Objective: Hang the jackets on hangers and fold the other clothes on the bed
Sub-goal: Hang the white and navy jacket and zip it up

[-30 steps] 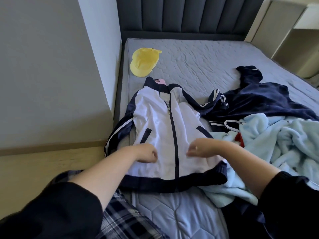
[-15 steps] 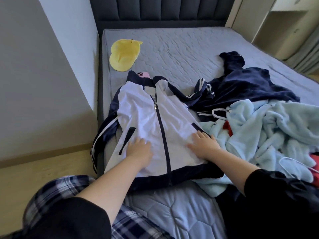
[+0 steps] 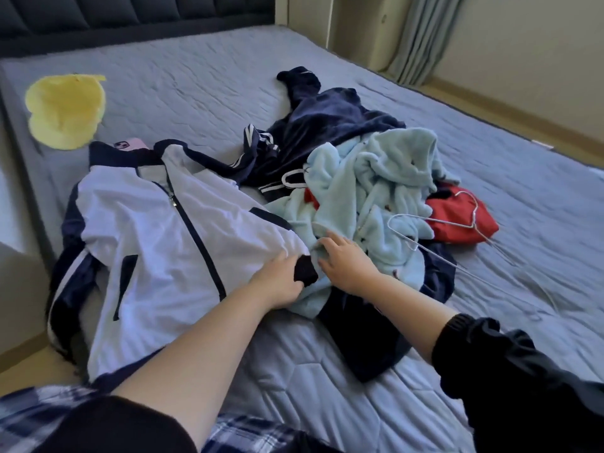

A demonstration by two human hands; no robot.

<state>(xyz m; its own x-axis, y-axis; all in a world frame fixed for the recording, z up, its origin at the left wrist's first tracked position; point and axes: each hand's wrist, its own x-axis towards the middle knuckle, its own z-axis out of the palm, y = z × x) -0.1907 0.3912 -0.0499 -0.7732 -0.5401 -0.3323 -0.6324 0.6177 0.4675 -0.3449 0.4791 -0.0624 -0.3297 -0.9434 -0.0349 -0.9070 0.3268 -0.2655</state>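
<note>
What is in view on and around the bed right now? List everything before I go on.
white and navy jacket: one, white with navy trim, flat on the bed's left side
light blue fleece garment: one, light blue, crumpled mid-bed
navy fleece garment: one, navy, behind the light blue one
dark cloth: one, dark navy, under the light blue fleece's near edge
red garment: one, red, right of the pile
wire hanger: at least one, pale metal, across the red garment
cap: one, yellow, far left
phone: one, pink, by the jacket collar
bed: one, grey-blue quilted cover
curtain: one, grey, far corner
left hand: fingers grip the jacket's navy hem corner
right hand: fingers flat on the light blue fleece
</note>
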